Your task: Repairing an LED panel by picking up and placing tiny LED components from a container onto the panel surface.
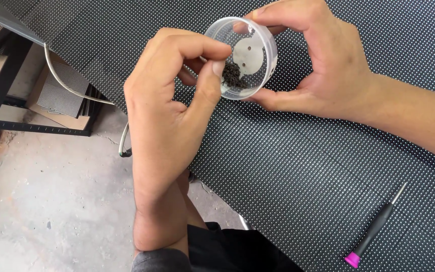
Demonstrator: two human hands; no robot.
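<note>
Clear round container (pixel 250 50) (small dark screws (pixel 233 75) inside): right hand (pixel 323 60) is gripping it above the dotted black panel (pixel 298 166). Left hand (pixel 172 111) is pinching fingertips at its rim; black screwdriver (pixel 373 229) is lying well apart

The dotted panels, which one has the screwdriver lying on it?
The big panel under both hands carries the screwdriver; the small panel lies on cardboard by the floor shelf.
</note>
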